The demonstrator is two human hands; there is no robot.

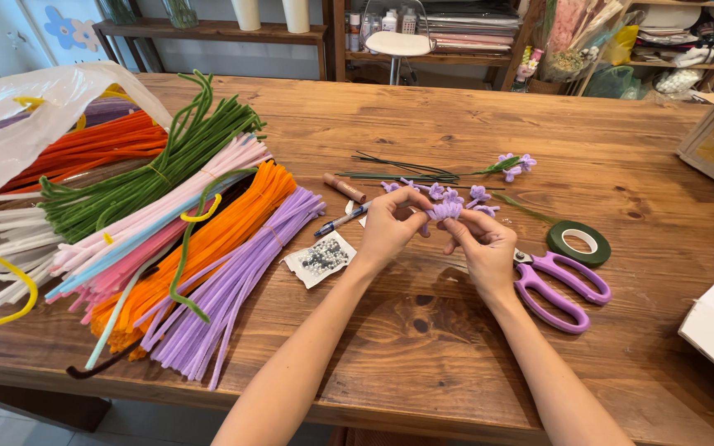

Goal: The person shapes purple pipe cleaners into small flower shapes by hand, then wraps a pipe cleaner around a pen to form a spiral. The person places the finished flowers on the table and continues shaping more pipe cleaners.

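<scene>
Two bare hands meet over the middle of a big brown wooden table (423, 347). The left hand (387, 227) and the right hand (484, 244) both pinch a small fuzzy purple flower made of pipe cleaner (444, 210). The fingers of each hand curl in tight around it, so the flower sits between the two hands, just above the table top.

Just behind the hands lie more little purple fuzzy flowers (477, 195) in a loose row. One purple flower on a green stem (512, 165) lies a bit farther back, beside a few thin dark green wires (402, 172). A short brown stick (345, 188) and a pen (342, 220) lie near the left hand. A small clear bag of tiny beads (321, 258) rests close to the left wrist.

Just beside the right hand sit scissors with purple handles (557, 285). A round roll of dark green tape (578, 243) lies next to them.

On the left side of the table is a big pile of long fuzzy pipe cleaners (175, 223) in green, pink, orange, purple and white. A white plastic bag (18, 124) holds more of them.
</scene>
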